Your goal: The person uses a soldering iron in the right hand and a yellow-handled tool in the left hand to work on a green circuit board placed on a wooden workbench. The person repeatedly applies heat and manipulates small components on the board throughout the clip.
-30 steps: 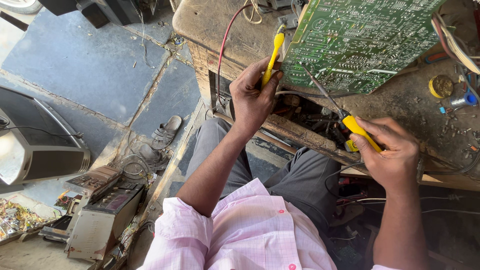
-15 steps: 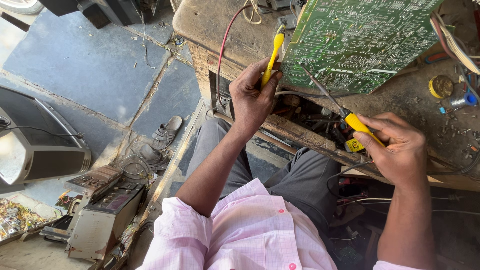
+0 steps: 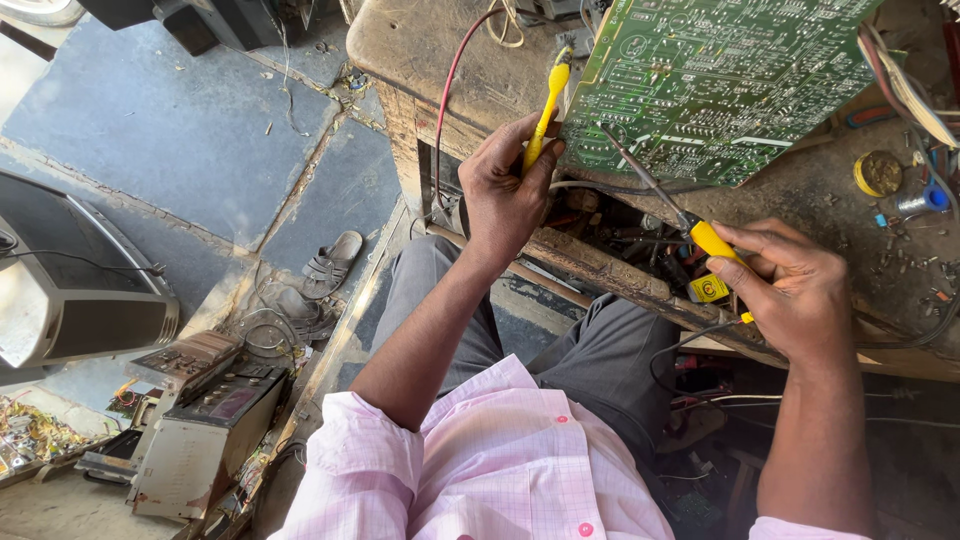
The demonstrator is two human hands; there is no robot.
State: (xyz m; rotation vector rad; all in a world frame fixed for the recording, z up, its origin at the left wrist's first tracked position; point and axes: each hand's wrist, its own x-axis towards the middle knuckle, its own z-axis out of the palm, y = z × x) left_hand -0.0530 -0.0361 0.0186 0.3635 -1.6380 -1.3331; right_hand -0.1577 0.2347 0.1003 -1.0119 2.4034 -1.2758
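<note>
Circuit board (image 3: 710, 80) (tilted) over cluttered workbench (image 3: 440, 50)

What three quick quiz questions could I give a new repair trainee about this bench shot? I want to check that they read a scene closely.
1. True or false: the left hand holds a yellow-handled tool at the edge of the green circuit board.
2. Which way does the metal tip of the soldering iron in the right hand point: A) at the board, B) at the floor, C) at the pink shirt?
3. What footwear lies on the stone floor left of the person's knee?

Key: 1 true; 2 A; 3 a pair of sandals.
</note>
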